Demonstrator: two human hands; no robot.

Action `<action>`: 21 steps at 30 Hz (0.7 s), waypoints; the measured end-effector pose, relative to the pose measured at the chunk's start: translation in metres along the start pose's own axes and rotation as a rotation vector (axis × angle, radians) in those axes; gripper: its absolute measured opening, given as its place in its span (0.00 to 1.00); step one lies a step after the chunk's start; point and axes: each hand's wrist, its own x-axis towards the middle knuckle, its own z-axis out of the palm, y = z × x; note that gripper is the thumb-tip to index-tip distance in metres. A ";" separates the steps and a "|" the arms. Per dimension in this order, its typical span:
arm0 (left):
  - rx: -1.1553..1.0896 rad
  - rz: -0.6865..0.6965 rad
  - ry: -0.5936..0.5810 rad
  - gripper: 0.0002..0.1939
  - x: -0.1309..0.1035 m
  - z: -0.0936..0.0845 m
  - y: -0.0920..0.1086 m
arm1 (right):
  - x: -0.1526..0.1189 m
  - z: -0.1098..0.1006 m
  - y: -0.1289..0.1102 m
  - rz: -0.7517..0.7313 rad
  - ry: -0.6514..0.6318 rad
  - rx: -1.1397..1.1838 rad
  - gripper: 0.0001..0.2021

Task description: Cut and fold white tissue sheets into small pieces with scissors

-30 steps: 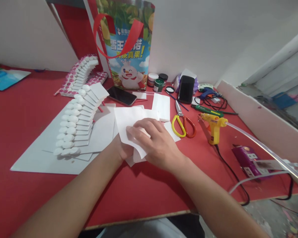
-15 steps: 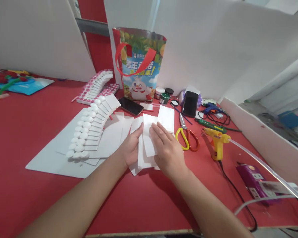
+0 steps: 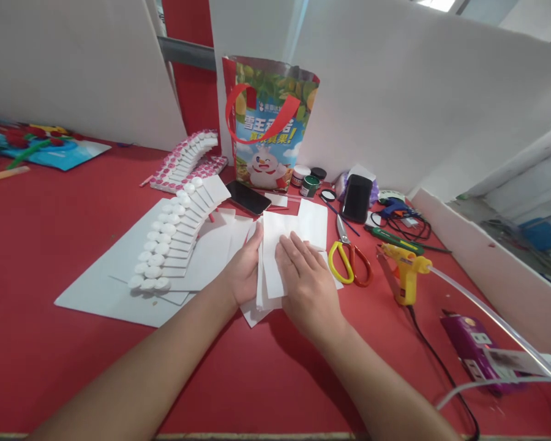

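My left hand (image 3: 245, 269) grips the left edge of a stack of folded white paper (image 3: 272, 257), its thumb along the top side. Flat on the upper sheet lies my right hand (image 3: 310, 285), fingers stretched out and close together; its thumb is hidden. Another folded white sheet (image 3: 313, 223) sits just behind the right fingertips. Under and beside the stack are more white sheets (image 3: 218, 242). To the left stands a curved white piece (image 3: 177, 239) with rows of round white discs along its outer edge.
Scissors (image 3: 349, 260) and a yellow hot glue gun (image 3: 406, 269) lie to the right on the red table. Behind are a phone (image 3: 248, 198), paint jars (image 3: 309, 185), a printed bag (image 3: 270, 122) and a black device (image 3: 357, 197). A purple box (image 3: 475, 346) is at the right.
The view has shifted slightly, so everything appears a little further right. The upper sheet now lies straighter on the stack, with my right hand still flat on it.
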 end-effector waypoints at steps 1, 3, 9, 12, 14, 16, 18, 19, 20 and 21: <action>-0.006 -0.009 -0.014 0.40 0.000 0.000 0.000 | 0.000 0.000 -0.001 0.000 0.006 -0.012 0.25; -0.015 -0.031 -0.052 0.42 -0.001 0.001 0.000 | 0.000 0.001 -0.002 -0.006 0.013 -0.029 0.24; -0.020 -0.051 -0.080 0.45 -0.002 0.003 -0.002 | 0.000 0.003 -0.004 -0.005 0.025 -0.033 0.21; -0.023 -0.059 -0.094 0.46 -0.002 0.002 -0.002 | 0.000 0.004 -0.005 0.009 0.009 -0.019 0.21; -0.022 -0.071 -0.103 0.45 -0.001 0.000 -0.002 | -0.001 0.004 -0.006 0.017 -0.001 -0.011 0.21; -0.022 -0.090 -0.100 0.42 -0.001 -0.001 -0.002 | -0.002 0.005 -0.006 0.022 -0.001 -0.015 0.22; -0.021 -0.106 -0.088 0.38 -0.002 -0.001 -0.001 | -0.002 0.005 -0.007 0.024 -0.001 -0.022 0.22; -0.019 -0.108 -0.078 0.36 -0.002 0.000 -0.001 | -0.002 0.005 -0.007 0.022 -0.003 -0.021 0.22; -0.017 -0.107 -0.065 0.34 -0.003 0.001 -0.001 | -0.002 0.005 -0.007 0.018 -0.005 -0.017 0.22; -0.014 -0.106 -0.050 0.33 -0.003 0.001 0.000 | -0.002 0.004 -0.007 0.014 -0.008 -0.011 0.23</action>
